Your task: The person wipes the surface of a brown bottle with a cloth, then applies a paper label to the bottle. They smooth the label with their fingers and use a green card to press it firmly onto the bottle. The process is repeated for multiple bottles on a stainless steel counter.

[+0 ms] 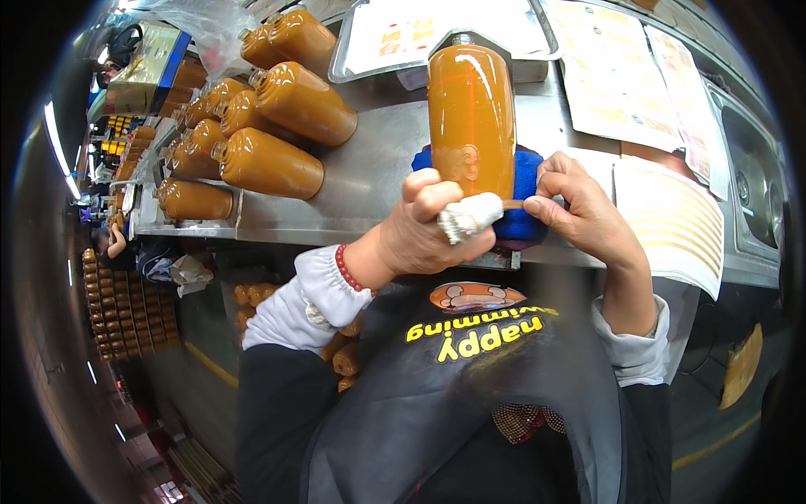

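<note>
A glossy amber-brown bottle [472, 107] with a raised scroll emblem lies before me, its base towards me and its neck in a dark angular rest [469, 39]. Under its near end is a blue cloth pad [527, 179]. My left hand [419, 233] is at the base, holding a white cloth bundle [472, 217]; whether this wraps a finger I cannot tell. Between thumb and forefinger, my right hand [576, 205] pinches the end of a thin brownish strip [515, 204], which runs to the bundle beside the bottle's base.
Several similar bottles [271, 164] lie on the steel table [371, 189] at left. Sheets with gold stripes [670, 220] and printed sheets [617, 75] lie right, beside a steel sink [749, 183]. A metal tray [441, 31] holds paper at the back. Another person [114, 246] is far left.
</note>
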